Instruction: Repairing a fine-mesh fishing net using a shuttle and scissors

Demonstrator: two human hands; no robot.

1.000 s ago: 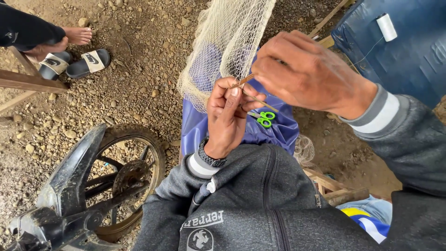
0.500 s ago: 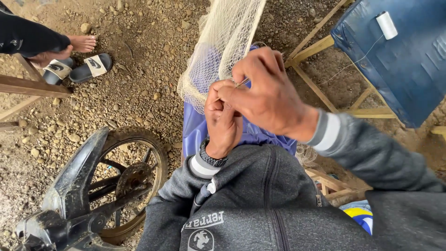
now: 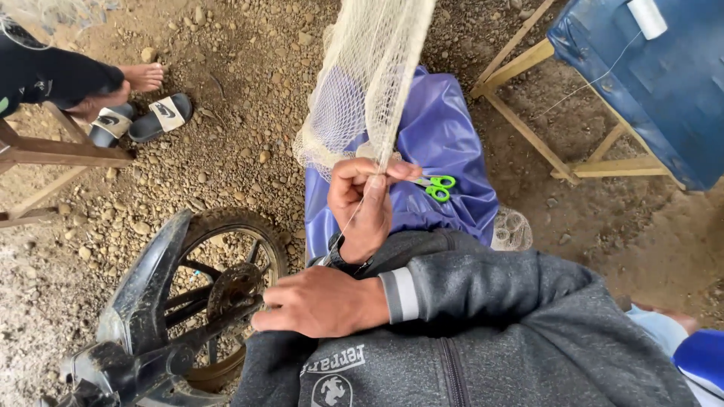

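Pinching cream net (image 3: 369,83) edge with left hand (image 3: 363,202) fingers together above purple sheet (image 3: 441,143), right hand (image 3: 320,301) fisted on thin thread (image 3: 348,223) near lap, green scissors (image 3: 436,186) lying just beside.

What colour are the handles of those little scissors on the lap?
Bright green scissors, seen best in the head view.

A dark grey zip-up jacket (image 3: 483,332) with grey-and-white ribbed cuffs (image 3: 400,295), white chest emblem; a dark wristwatch (image 3: 337,260).
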